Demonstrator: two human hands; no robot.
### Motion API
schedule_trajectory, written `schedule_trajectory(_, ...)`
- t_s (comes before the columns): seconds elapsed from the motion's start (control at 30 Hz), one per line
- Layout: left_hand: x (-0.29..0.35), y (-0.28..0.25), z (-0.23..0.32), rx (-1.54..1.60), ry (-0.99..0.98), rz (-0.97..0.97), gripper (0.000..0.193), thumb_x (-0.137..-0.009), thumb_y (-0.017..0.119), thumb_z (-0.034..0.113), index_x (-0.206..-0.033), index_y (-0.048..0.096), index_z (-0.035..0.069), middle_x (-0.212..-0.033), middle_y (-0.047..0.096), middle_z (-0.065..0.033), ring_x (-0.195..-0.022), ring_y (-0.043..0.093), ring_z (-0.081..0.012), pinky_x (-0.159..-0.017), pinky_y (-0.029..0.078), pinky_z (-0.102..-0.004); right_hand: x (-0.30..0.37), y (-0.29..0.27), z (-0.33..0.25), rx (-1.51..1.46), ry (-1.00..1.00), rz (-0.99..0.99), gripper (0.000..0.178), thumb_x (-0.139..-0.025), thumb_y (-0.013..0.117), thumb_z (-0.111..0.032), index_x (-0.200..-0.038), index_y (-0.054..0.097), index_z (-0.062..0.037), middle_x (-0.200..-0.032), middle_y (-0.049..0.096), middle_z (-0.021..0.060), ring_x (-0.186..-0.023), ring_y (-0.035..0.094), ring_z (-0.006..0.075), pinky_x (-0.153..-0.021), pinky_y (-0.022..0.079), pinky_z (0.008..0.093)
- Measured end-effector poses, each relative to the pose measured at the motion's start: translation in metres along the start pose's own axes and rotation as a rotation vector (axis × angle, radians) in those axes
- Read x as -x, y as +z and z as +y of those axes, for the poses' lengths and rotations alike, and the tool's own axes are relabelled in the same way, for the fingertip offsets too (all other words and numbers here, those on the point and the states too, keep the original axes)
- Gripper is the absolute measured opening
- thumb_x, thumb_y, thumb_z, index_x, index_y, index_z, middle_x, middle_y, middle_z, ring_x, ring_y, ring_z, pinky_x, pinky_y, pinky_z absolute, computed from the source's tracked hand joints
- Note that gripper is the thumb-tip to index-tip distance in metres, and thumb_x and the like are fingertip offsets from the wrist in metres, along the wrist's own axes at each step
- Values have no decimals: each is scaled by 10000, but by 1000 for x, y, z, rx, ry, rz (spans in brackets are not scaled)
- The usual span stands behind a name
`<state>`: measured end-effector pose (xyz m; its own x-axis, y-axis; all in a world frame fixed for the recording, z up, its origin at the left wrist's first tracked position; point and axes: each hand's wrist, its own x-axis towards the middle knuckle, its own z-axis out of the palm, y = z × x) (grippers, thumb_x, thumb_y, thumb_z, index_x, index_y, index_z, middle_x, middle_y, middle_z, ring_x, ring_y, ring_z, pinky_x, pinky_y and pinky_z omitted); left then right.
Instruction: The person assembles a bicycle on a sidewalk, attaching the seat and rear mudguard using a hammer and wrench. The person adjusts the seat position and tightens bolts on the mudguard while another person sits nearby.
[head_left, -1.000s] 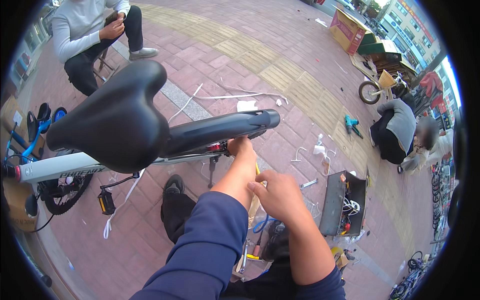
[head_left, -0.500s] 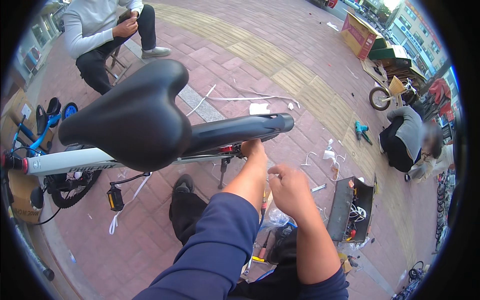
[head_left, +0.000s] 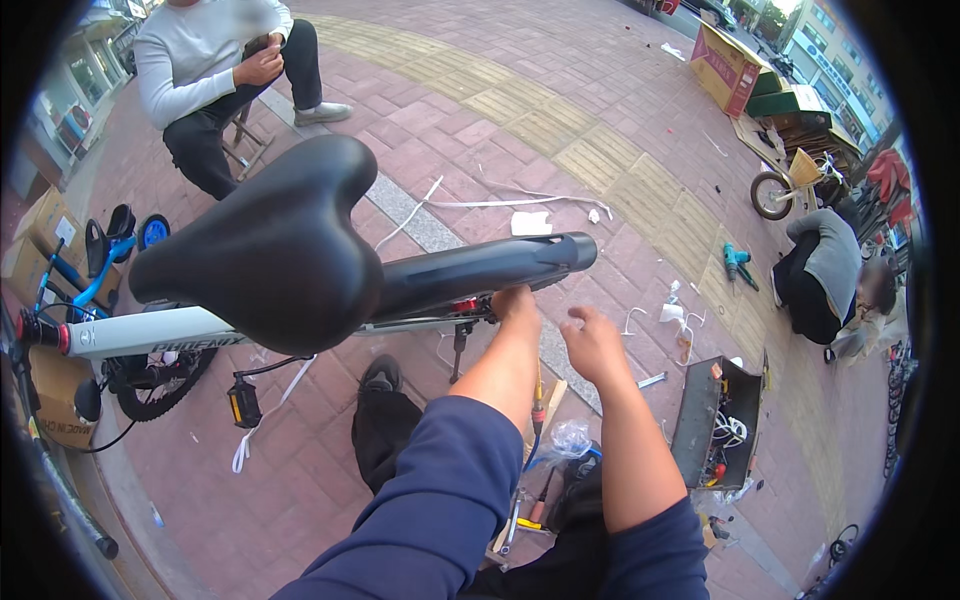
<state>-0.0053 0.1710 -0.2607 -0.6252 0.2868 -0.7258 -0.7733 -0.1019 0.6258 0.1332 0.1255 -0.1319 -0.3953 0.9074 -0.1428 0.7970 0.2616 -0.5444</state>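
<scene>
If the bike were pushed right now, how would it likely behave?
The bike would probably roll, given its tyred wheel. It may tip sideways, since its kickstand looks slim. Its thick frame tube suggests it will barely flex.

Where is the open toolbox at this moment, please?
In the head view, the open toolbox sits on the brick pavement at lower right, below and right of the right hand, with a metal tool near its upper left.
</scene>
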Motion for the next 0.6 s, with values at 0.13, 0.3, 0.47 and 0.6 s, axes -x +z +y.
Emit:
schedule_trajectory(0.13,-15,-5,-5,25,-26,-54,111,-929,607,160,-857,619,76,-739,580,-43,-603,527,-160,-563,416,-302,-23,8,-6,-97,-42,82,499,-915,641,-197,-1381,541,-47,-1154,666,325,-1100,635,484,-956,499,523)
schedule_trajectory(0.3,-21,-1,-7,-70,77,12,158,-938,650,215,-1005,641,71,-829,612,-37,-642,548,-146,-551,441,-297,-55,6,-23,-112,-114,15,349,-910,615,-175,-1218,609,-11,-1054,669,341,-1048,630,506,-899,506,545)
schedule_trajectory(0.47,-5,-6,-6,-194,34,-136,613,-945,642,426,-1363,568,-16,-1392,600,-159,-1256,582,-269,-1028,453,-382,-57,17,-17,-66,-76,20,312,-888,532,-108,-1152,653,5,-1050,673,330,-1029,635,505,-910,506,545)
schedule_trajectory(0.6,-12,-10,-7,-119,94,-141,445,-949,637,347,-1260,581,34,-1209,591,-109,-1058,561,-228,-873,446,-361,-52,14,-27,-50,-89,32,339,-872,511,-83,-1166,653,9,-1036,672,338,-1019,637,510,-908,510,543)
